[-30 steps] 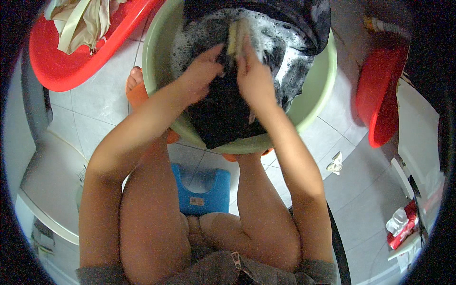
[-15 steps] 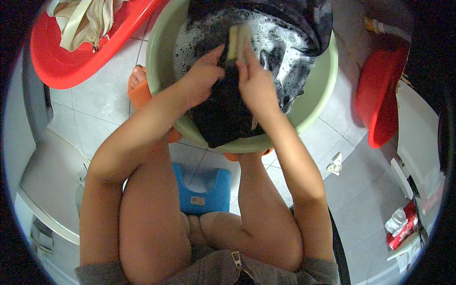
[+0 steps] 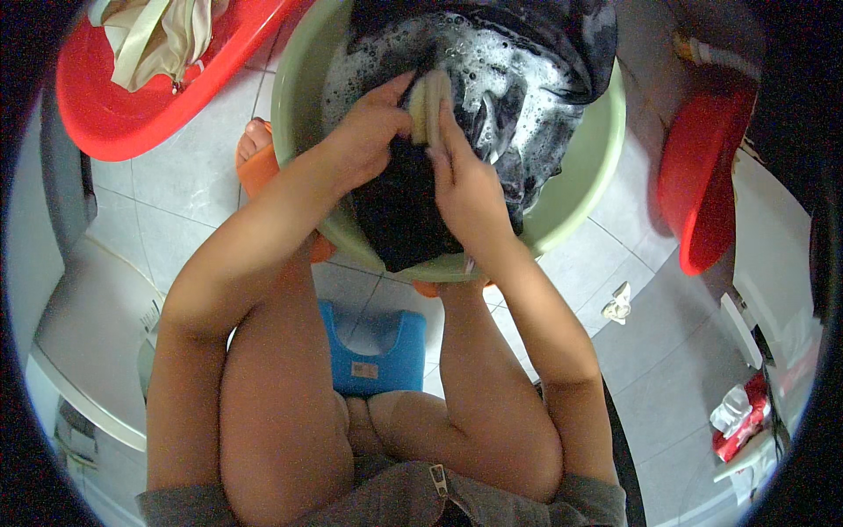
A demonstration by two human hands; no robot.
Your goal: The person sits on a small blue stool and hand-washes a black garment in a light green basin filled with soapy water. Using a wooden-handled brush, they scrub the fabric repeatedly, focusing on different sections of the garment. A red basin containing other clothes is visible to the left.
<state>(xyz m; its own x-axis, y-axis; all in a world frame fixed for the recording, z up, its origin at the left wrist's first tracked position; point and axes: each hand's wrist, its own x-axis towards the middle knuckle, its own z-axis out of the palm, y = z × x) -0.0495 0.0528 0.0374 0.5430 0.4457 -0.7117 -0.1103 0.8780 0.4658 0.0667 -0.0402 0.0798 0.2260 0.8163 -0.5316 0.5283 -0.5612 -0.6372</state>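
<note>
Inside a pale green basin (image 3: pixel 587 189), black cloth (image 3: pixel 399 215) lies soaked, with white suds (image 3: pixel 509 66) over much of it. My right hand (image 3: pixel 472 189) grips a scrub brush (image 3: pixel 430 110) by its light back, its pale yellowish bristles facing left. My left hand (image 3: pixel 364 136) is closed on a fold of the black cloth, just left of the bristles. Part of the cloth hangs over the basin's near rim. My left fingertips are partly hidden.
A red basin (image 3: pixel 110 114) holding cream cloth (image 3: pixel 162 44) stands at upper left. Another red basin (image 3: pixel 698 180) leans at right. Near my legs is a blue plastic stool (image 3: pixel 378 356). Crumpled white tissue (image 3: pixel 617 303) lies on the tiled floor, and a red package (image 3: pixel 742 417) sits at lower right.
The scrub brush and my right hand have moved toward me and slightly left over the cloth. My left hand has shifted a little left and nearer, still gripping the cloth.
</note>
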